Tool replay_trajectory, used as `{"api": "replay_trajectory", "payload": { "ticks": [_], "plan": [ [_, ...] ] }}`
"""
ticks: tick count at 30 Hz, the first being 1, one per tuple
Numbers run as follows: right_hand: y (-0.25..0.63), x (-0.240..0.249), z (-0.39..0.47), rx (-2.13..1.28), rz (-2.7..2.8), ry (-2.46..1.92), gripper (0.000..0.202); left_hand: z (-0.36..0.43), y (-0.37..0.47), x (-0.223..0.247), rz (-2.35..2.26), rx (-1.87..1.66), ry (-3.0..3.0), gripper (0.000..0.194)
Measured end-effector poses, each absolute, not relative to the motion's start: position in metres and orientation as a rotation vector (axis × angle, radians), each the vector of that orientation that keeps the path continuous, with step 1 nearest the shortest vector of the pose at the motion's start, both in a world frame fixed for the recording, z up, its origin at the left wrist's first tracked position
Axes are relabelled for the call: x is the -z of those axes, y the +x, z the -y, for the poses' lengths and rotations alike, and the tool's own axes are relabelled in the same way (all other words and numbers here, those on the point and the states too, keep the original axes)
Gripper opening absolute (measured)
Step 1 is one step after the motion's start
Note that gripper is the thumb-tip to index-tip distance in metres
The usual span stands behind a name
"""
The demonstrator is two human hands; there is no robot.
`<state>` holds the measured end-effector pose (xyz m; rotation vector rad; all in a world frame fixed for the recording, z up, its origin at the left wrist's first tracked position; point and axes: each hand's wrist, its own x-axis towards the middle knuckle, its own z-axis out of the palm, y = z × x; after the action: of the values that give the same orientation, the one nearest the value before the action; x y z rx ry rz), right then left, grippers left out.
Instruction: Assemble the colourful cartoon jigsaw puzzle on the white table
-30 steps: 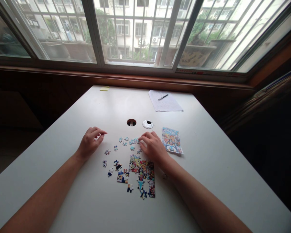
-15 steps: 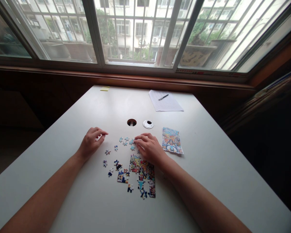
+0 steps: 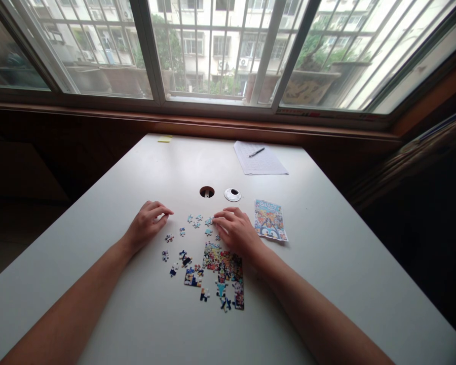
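My right hand (image 3: 235,229) rests over the top of the joined puzzle section (image 3: 222,261), its fingertips at a light blue piece (image 3: 209,221); its fingers are spread. My left hand (image 3: 148,223) hovers or rests left of the loose pieces, fingers bent and apart, with nothing seen in them. Light blue pieces (image 3: 196,224) lie between the hands. Darker loose pieces (image 3: 185,259) are scattered left of the joined section, and a small joined block (image 3: 192,277) sits at its lower left. The printed picture sheet (image 3: 269,220) lies right of my right hand.
On the white table (image 3: 137,314) are a round cable hole (image 3: 206,192) and its metal cover (image 3: 233,194). Farther back lie paper sheets (image 3: 264,165) with a pen (image 3: 257,152) on top, and yellow notes (image 3: 164,139) at the far edge. A barred window stands beyond.
My left hand has moved slightly right. My right hand has shifted a little to the right, its fingers still by the light blue piece. The pieces look unmoved.
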<state>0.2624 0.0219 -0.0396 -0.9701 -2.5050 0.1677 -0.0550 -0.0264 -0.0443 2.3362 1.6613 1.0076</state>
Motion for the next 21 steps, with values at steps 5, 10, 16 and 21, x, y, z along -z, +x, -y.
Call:
{"api": "replay_trajectory", "payload": {
  "ticks": [5,10,16,21],
  "plan": [
    [0.2634,0.0394,-0.0225,-0.157,2.497,-0.982,0.02,0.0266,-0.0549,0.0447,-1.666,-0.996,2.325,0.018],
    [0.2637,0.0386,-0.0224,-0.167,2.496,-1.001,0.02,0.0255,-0.0561,0.0462,-1.673,-0.998,2.312,0.018],
    [0.2635,0.0387,-0.0224,-0.18,2.485,-1.007,0.019,0.0248,-0.0571,0.0464,-1.665,-0.997,2.29,0.018],
    [0.2641,0.039,-0.0229,-0.194,2.487,-1.008,0.02,0.0249,-0.0571,0.0458,-1.658,-0.953,2.254,0.017]
  ]
}}
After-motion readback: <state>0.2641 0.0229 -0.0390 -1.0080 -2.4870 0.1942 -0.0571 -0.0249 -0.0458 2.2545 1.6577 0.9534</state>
